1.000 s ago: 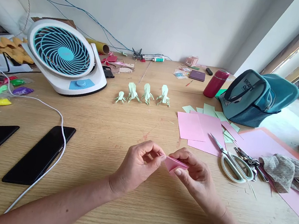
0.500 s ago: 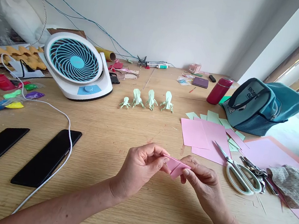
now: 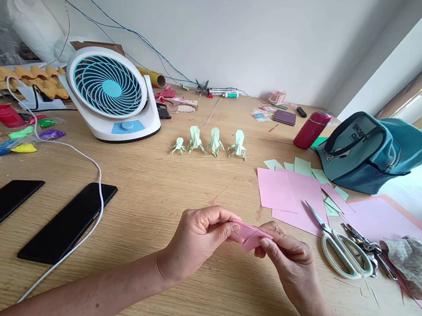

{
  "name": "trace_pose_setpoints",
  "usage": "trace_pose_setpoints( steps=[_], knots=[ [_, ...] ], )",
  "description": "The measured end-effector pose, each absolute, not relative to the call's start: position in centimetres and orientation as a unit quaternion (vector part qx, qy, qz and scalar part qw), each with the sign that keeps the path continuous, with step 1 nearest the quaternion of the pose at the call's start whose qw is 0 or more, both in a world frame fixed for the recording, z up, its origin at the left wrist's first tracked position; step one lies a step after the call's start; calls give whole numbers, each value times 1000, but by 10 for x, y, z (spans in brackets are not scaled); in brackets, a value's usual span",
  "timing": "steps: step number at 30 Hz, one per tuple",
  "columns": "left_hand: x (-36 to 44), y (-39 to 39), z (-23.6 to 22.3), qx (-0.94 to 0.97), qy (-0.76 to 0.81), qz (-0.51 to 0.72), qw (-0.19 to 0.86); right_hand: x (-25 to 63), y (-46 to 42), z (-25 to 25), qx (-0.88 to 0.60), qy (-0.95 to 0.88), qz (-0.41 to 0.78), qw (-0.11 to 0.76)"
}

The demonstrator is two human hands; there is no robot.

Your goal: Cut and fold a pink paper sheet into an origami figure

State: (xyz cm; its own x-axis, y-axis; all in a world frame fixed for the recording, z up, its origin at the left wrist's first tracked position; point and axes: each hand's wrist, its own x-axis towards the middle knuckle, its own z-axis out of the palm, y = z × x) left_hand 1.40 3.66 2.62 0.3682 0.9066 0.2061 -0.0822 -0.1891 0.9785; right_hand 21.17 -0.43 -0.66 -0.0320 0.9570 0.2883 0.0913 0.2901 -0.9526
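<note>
A small folded piece of pink paper point(image 3: 250, 235) is held up above the table between both hands. My left hand point(image 3: 200, 237) pinches its left end between thumb and fingers. At the right end, the thumb and fingers of my right hand point(image 3: 289, 258) are closed on the paper. A crease or fold edge runs across its face. Beyond the hands stand several pale green origami figures point(image 3: 215, 140) in a row, the leftmost one smaller. Flat pink paper sheets point(image 3: 279, 191) lie to the right, beside white-handled scissors point(image 3: 339, 249).
At the left are a white fan point(image 3: 108, 91), two black phones point(image 3: 68, 224) and a white cable point(image 3: 89, 156). A red flask point(image 3: 312, 129) and a teal bag point(image 3: 373, 149) stand at the back right. Green paper pieces, keys point(image 3: 369, 248) and a grey cloth point(image 3: 411, 264) lie on the right.
The whole view has shifted slightly, so things appear a little further right. Both hands keep their grip on the folded pink paper, which is tilted a bit differently.
</note>
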Motion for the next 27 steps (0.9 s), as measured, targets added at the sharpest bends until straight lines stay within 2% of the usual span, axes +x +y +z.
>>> trace_pose_setpoints(
  steps=[18,27],
  knots=[
    [14,45,28,543,334,449,627,214,-6,-2,-428,-623,406,514],
    [14,41,21,600,343,442,571,211,-4,-5,-436,-599,400,540]
  ],
)
